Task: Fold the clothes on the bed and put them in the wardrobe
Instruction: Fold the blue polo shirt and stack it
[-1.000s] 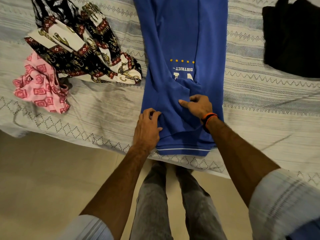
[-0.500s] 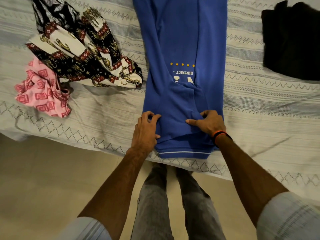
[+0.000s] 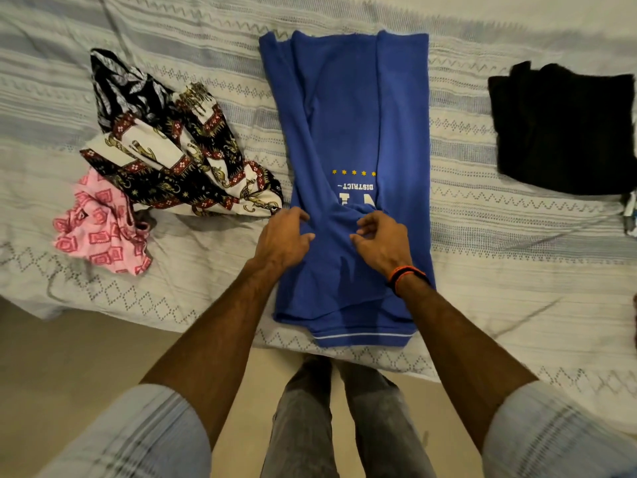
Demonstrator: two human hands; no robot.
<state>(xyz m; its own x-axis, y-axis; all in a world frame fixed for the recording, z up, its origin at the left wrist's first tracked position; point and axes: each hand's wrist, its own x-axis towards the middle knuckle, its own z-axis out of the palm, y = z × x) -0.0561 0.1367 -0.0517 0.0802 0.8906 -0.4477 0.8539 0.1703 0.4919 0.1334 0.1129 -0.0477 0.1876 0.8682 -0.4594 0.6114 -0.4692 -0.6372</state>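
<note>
A blue T-shirt (image 3: 348, 125) with yellow stars and white lettering lies lengthwise on the bed (image 3: 517, 263), its sides folded in to a narrow strip and its collar end at the near bed edge. My left hand (image 3: 282, 238) rests on its left edge with curled fingers pinching the fabric. My right hand (image 3: 381, 241), with an orange and black wristband, has its fingers curled into a bunched fold just below the lettering. A crumpled black, white and red patterned garment (image 3: 165, 157) and a crumpled pink one (image 3: 100, 229) lie to the left.
A folded black garment (image 3: 565, 129) lies on the bed at the right. The bed has a striped white and blue cover. Beige floor (image 3: 69, 367) runs along the near bed edge, where my grey-trousered legs (image 3: 331, 426) stand.
Both hands have moved farther up the blue T-shirt, from near the collar end towards the lettering, and more of the shirt's far end has come into view.
</note>
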